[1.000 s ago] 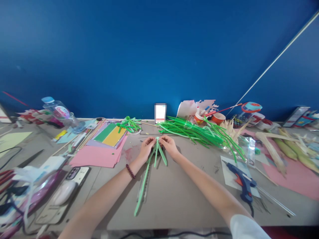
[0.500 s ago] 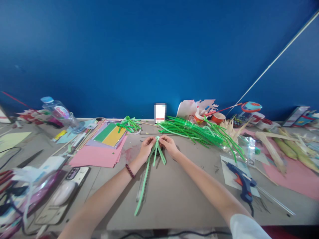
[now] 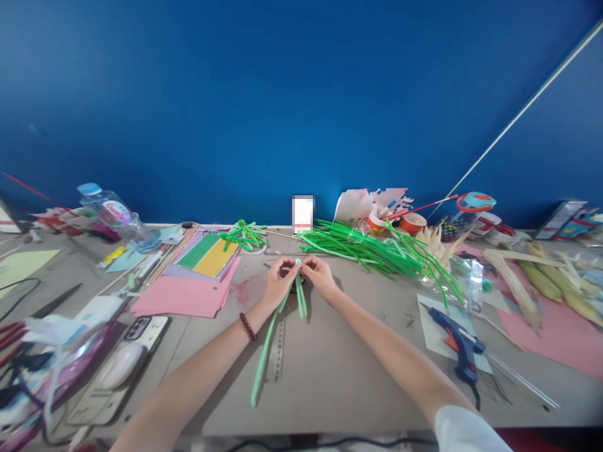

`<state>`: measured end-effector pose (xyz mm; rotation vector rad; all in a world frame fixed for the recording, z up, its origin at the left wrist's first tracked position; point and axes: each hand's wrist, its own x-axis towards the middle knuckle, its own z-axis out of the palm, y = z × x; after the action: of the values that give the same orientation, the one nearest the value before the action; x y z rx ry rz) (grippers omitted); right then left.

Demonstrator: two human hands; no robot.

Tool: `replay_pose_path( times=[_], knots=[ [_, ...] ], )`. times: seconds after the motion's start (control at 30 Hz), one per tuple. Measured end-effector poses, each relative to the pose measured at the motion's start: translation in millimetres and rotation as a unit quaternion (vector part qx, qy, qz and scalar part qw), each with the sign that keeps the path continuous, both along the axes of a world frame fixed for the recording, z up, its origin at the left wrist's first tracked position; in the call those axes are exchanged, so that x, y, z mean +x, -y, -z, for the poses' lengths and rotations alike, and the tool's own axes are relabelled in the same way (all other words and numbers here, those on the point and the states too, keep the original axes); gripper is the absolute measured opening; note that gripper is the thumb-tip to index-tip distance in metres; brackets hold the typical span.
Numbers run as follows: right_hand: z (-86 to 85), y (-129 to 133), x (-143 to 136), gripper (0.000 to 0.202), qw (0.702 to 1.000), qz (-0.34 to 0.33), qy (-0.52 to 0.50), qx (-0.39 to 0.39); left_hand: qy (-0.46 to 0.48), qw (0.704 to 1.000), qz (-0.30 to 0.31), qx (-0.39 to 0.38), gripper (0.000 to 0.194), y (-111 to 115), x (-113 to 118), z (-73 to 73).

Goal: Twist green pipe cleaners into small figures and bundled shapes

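Observation:
Light green pipe cleaners (image 3: 301, 298) hang from between my two hands above the middle of the table, gathered at the top. My left hand (image 3: 281, 276) pinches them from the left, thumb and forefinger closed near the gathered end. From the other side my right hand (image 3: 318, 274) pinches the same end, its fingertips close to those of the left. One long strand slants down to the left, past a clear ruler (image 3: 276, 351) lying on the table. A small dark round thing beneath the hands is mostly hidden.
Behind my right hand lies a heap of green pipe cleaners (image 3: 362, 248). A blue glue gun (image 3: 455, 339) rests on paper at the right, near corn husks (image 3: 513, 282). Pink paper sheets (image 3: 181, 296), a phone (image 3: 148, 329) and a plastic bottle (image 3: 113, 210) are at the left.
The short hanging strands have drawn closer together, and the long strand has swung slightly left, showing more of the ruler. Both hands keep nearly the same place.

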<state>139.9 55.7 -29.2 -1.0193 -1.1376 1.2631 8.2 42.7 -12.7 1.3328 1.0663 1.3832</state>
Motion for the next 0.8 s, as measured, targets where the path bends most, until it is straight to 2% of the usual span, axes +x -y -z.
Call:
replay_pose_path(
  times=[0.1,0.27,0.43,0.8],
  knots=[
    [-2.3,0.6,1.0,0.022,1.000,-0.010,-0.015,-0.001,-0.003,1.000,-0.003,-0.011,0.020,-0.3,0.0,1.3],
    [-6.4,1.4,0.6,0.028,0.997,-0.021,-0.076,-0.016,0.089,0.993,0.040,-0.072,0.023,-3.4,0.7,6.1],
    [-2.0,-2.6,0.8,0.029,0.991,-0.019,-0.119,-0.056,0.137,0.983,0.059,-0.110,0.020,-6.0,1.9,7.5],
    [-1.6,-2.2,5.3,0.028,0.987,-0.065,-0.126,-0.079,0.134,0.976,0.109,-0.135,0.019,-6.7,-0.8,11.2]
  ],
)
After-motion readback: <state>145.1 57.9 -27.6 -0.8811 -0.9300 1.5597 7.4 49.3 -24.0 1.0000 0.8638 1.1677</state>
